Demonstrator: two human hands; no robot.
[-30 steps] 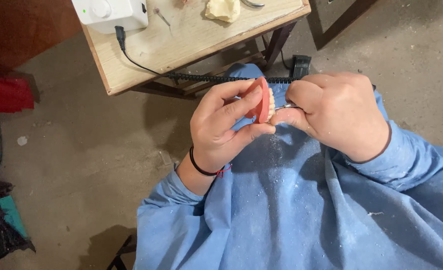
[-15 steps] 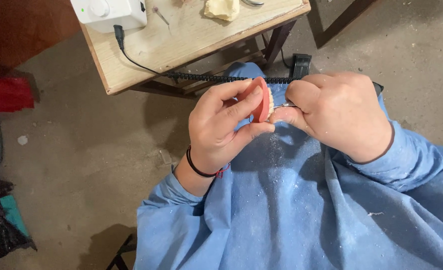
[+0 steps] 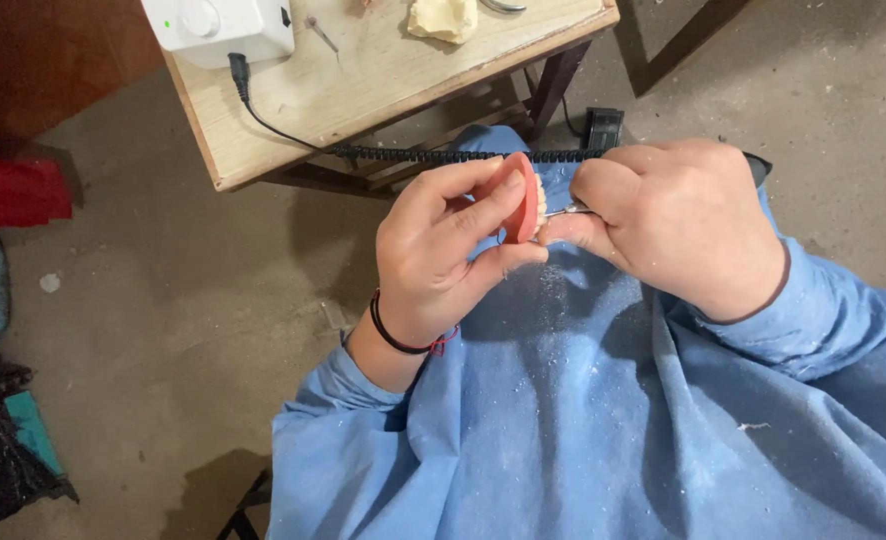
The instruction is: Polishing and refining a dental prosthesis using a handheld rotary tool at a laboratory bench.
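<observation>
left hand (image 3: 443, 255): stays clamped on the pink denture (image 3: 523, 198), held on edge above the lap | right hand (image 3: 678, 225): fist closed on a metal tool (image 3: 563, 211), tip at the teeth | change: almost none, grip and pose unchanged, so trimming appears ongoing | white dust on blue gown (image 3: 603, 400)

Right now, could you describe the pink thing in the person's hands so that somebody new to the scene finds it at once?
Start at the wooden table at the top and follow the black coiled cable down to the two hands above the blue gown. The left hand pinches a pink denture, with a metal tool tip from the right hand against it. It is the only pink, curved piece there.
</observation>
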